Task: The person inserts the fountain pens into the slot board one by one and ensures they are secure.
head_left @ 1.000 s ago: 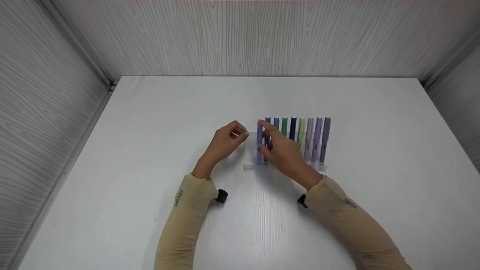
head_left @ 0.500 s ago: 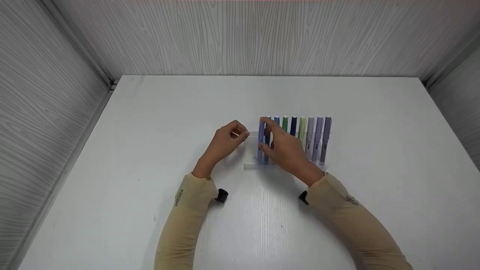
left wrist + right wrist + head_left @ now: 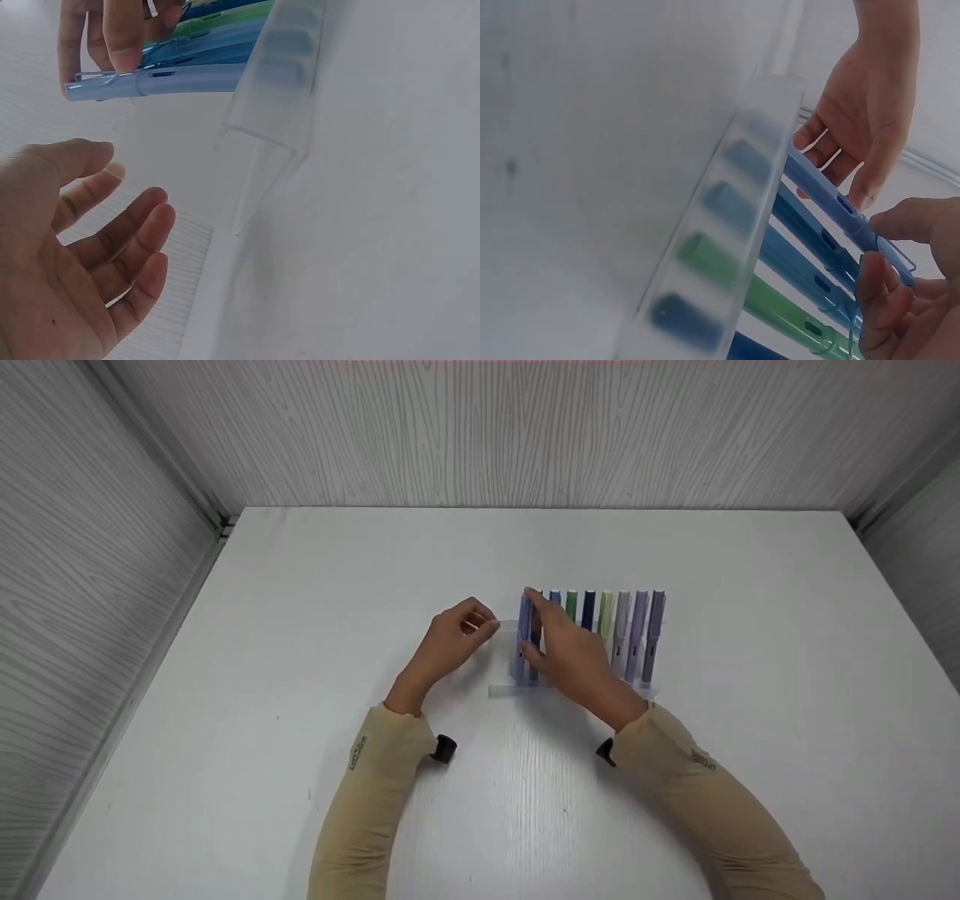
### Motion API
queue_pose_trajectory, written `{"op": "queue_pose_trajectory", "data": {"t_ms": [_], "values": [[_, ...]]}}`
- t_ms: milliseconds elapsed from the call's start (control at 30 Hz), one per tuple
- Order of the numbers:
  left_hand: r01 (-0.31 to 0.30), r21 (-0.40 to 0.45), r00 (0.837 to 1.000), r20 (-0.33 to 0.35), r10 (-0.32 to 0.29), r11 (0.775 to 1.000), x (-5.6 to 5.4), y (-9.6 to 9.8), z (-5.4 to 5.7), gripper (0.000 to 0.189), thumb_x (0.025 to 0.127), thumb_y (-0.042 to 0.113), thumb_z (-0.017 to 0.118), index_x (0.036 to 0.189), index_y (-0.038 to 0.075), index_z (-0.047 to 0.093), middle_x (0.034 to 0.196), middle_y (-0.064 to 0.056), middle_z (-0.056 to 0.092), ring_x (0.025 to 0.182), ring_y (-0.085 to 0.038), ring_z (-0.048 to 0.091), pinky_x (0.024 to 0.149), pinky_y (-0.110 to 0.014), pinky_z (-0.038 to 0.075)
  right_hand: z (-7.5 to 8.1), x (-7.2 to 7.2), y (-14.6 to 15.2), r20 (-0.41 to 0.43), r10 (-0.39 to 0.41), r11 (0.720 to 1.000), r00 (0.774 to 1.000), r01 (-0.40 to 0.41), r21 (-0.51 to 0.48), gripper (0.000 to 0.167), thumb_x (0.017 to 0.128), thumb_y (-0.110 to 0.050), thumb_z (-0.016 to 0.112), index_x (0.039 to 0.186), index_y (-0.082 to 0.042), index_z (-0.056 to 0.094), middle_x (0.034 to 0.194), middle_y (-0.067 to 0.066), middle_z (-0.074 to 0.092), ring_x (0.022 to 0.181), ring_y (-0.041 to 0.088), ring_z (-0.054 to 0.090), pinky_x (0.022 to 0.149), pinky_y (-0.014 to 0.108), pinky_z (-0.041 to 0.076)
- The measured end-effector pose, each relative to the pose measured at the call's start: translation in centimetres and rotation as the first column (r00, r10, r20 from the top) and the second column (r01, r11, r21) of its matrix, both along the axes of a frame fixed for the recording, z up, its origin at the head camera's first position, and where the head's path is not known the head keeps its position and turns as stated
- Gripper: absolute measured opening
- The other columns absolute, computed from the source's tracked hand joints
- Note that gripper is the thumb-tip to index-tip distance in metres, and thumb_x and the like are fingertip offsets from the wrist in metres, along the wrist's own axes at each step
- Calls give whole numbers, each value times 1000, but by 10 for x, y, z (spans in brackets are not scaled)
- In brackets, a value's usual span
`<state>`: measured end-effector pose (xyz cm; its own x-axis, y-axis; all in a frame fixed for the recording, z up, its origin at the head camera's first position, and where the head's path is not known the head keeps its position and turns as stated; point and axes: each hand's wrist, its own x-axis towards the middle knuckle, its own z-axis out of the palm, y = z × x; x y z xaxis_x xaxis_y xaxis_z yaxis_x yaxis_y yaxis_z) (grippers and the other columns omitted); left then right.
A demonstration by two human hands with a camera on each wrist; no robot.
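Note:
A clear rack (image 3: 502, 691) holds a row of several capped pens standing upright. At its left end stands a light periwinkle pen (image 3: 523, 637), its lower end in the rack. My right hand (image 3: 577, 660) holds this pen, index finger at the cap's top and thumb lower on its side. In the right wrist view the thumb meets the pen (image 3: 826, 187) near the cap. My left hand (image 3: 454, 637) is just left of the rack, fingers loosely curled around nothing. The left wrist view shows a gap between the left hand (image 3: 97, 247) and the pen.
Beside the held pen stand blue, green (image 3: 571, 604), navy (image 3: 588, 611), pale lime (image 3: 605, 615), grey and purple pens (image 3: 639, 622), close together. My right hand covers parts of several. The white table (image 3: 300, 585) is bordered by wood-grain panels (image 3: 480, 435).
The right hand and the top of the periwinkle pen have shifted slightly right, towards the neighbouring blue pen. My left hand has stayed in place. The head view has shifted very slightly.

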<state>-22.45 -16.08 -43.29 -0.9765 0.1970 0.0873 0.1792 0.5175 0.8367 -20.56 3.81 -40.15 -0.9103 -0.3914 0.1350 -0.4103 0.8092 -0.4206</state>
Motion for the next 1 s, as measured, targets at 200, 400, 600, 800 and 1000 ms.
{"op": "queue_pose_trajectory", "data": {"t_ms": [200,400,600,800,1000], "values": [[8,12,1000,-2,-8,1000,1,-2,0,20,96,28,59,105,11,63,105,-9,68,97,-22,61,90,-37,48,0,1,-2,1,1,1000,1000,-1,4,74,93,-24,65,153,-15,23,111,7,57,57,15,47,53,29,42],[-3,1,1000,-9,3,1000,1,-5,1,21,96,28,59,106,10,62,106,-8,68,98,-21,62,90,-36,49,1,3,6,-116,22,995,993,-33,-98,69,91,-20,66,150,-11,30,108,7,59,56,14,46,50,27,39],[-55,-8,998,-10,55,998,1,-11,10,28,95,32,60,112,11,61,111,-8,66,102,-22,61,90,-38,49,14,4,22,-147,22,978,989,-52,-201,65,92,-19,65,148,-13,33,110,8,58,69,15,52,56,27,43],[-59,-5,998,-25,59,998,2,-19,17,33,95,36,60,115,11,60,113,-7,65,106,-21,59,94,-38,46,20,2,39,-219,14,967,976,-69,-244,59,92,-16,65,144,-9,40,110,11,59,73,17,55,58,28,43],[-80,-2,994,-77,79,997,4,-29,24,37,94,38,60,116,8,60,114,-8,64,109,-23,58,98,-47,43,25,1,56,-214,-14,966,977,-42,-254,56,93,-17,65,144,-10,42,115,12,59,80,20,62,57,30,43]]}}
